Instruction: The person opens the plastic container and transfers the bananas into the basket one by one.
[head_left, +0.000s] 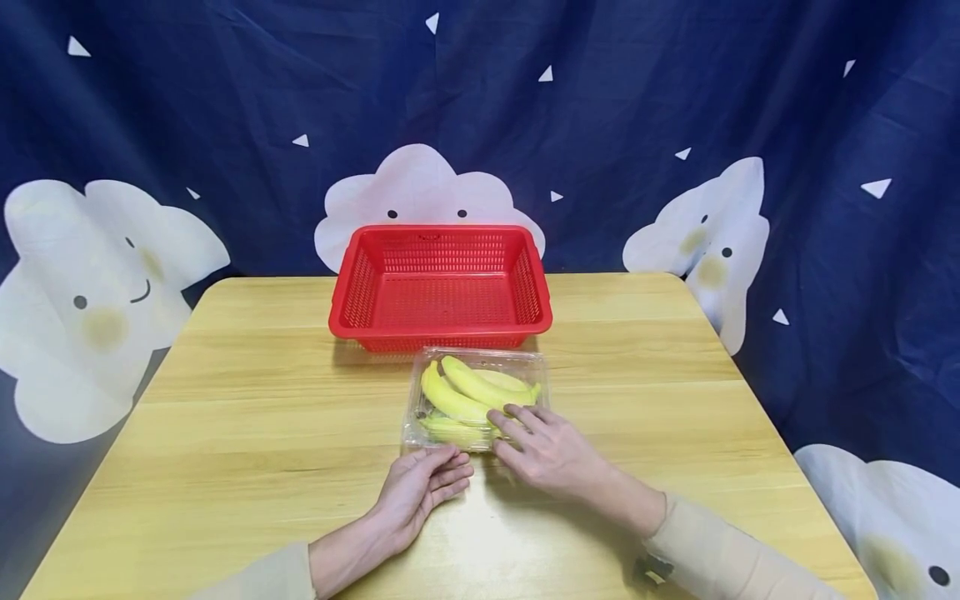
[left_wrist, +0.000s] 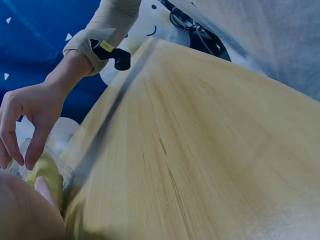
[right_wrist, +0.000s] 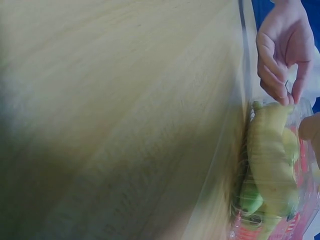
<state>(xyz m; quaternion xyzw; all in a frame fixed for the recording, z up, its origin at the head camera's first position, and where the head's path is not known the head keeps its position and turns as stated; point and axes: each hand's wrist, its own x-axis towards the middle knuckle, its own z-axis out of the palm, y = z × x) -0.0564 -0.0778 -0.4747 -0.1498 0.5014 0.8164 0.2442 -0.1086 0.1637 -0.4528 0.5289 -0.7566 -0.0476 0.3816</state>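
Behind the bananas [head_left: 453, 402], red basket [head_left: 442, 302].

The near right corner of the clear plastic clamshell [head_left: 483, 354] is covered by the right hand [head_left: 551, 450]. In the left wrist view, the left hand [left_wrist: 27, 212] is cropped at lower left.

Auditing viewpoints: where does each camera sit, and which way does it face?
Head: on the head, facing forward and down at the red basket, clear banana box, left hand and right hand.
Left: on that wrist, across the wooden table; right hand, part of left.
Right: on that wrist, across the table; left hand, part of right.
Both wrist views share the box.
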